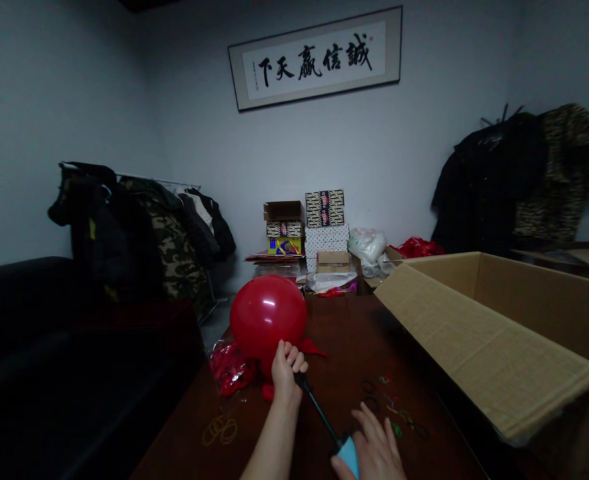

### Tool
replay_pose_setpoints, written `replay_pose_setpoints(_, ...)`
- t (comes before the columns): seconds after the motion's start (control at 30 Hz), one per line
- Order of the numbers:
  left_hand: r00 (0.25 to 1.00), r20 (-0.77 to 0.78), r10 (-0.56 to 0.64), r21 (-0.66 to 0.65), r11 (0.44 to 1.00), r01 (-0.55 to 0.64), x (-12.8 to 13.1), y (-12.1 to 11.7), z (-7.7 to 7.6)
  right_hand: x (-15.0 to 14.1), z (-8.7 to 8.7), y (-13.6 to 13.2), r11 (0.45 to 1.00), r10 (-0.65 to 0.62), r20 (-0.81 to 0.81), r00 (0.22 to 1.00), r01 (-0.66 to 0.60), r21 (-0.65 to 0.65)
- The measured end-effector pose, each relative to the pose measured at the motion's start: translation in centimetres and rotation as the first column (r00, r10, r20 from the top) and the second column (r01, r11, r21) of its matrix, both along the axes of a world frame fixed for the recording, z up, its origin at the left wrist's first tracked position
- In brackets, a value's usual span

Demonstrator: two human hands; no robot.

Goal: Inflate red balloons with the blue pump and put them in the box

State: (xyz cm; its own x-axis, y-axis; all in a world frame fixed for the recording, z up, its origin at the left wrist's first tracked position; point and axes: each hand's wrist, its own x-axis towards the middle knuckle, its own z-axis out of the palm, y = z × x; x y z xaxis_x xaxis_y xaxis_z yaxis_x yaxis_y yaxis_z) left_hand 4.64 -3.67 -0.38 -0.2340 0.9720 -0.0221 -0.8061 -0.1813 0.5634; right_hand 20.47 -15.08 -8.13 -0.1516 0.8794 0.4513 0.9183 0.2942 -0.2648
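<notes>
Red balloon: inflated (268, 313), above the brown tabletop (184, 457), directly over the left fist.
Left hand (288, 367): fingers curled shut, clamped on the underside of the balloon — its neck is hidden in the grip.
Hand pump (322, 413): black shaft, tilted; upper end at the left fist, blue section toward the right hand.
Right hand (374, 443): fingers extended and slightly apart, thumb beside the blue section; whether it is clamped there cannot be told.
Clear plastic bag (229, 367): red contents, just left of the balloon.
Yellowish bands (219, 430): loose on the tabletop, left of the left forearm.
Dark bands (369, 393): on the tabletop, beyond the right hand.
Cardboard box (474, 340): open — at the right.
</notes>
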Motion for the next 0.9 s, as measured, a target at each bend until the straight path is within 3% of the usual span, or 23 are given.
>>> replay_pose_setpoints(0.17,0.998,-0.003,-0.069,-0.033,0.997,0.068,2.7,-0.7,-0.9,-1.1,3.6,1.5,0.993,0.007,-0.072,0.997,-0.016,-0.117)
replay_pose_setpoints(0.3,0.996,-0.009,-0.087,-0.074,0.994,0.086,3.6,-1.0,-1.6,-1.2,4.7,2.3,0.972,0.043,-0.104,0.994,-0.065,-0.225)
replay_pose_setpoints(0.67,0.993,-0.1,-0.06,-0.089,0.995,0.051,3.4,-0.8,-2.3,-1.2,1.1,1.6,0.987,-0.005,-0.022,1.0,0.001,-0.161)
replay_pose_setpoints(0.9,0.997,-0.077,0.0,-0.037,0.999,-0.003,0.9,0.2,-1.6,-0.3,-0.7,0.7,0.991,-0.016,0.038,0.999,0.021,-0.129)
